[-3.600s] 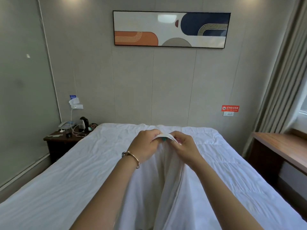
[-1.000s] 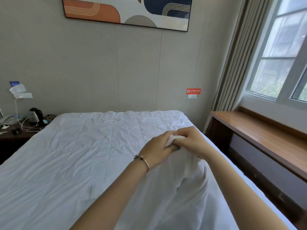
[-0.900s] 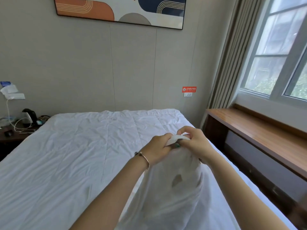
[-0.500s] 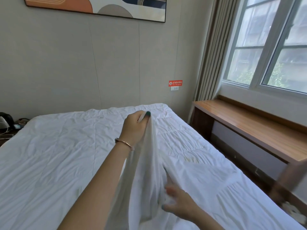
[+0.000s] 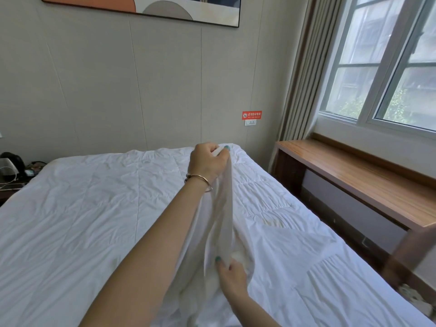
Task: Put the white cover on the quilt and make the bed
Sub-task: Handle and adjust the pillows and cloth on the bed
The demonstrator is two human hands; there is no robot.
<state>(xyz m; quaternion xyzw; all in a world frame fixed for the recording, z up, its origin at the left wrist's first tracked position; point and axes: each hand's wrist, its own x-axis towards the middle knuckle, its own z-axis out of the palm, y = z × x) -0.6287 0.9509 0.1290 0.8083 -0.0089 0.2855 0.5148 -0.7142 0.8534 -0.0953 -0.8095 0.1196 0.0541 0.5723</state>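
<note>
The white quilt lies spread flat over the bed, stitched in squares and wrinkled. The thin white cover hangs in a long bunched fold above the quilt's right half. My left hand, with a bracelet on the wrist, is raised and shut on the cover's top end. My right hand is low and near me, pinching the same fold of cover close to the quilt. The cover's lower part is heaped under my forearms.
A wooden desk runs along the right wall under the window, with a narrow floor gap beside the bed. A dark nightstand with a kettle and cables stands at the far left. The wall is behind the bed's head.
Both hands held the cover's top end together a second ago. My right hand has since dropped down the fold toward me while my left hand lifted its end. The view has turned right.
</note>
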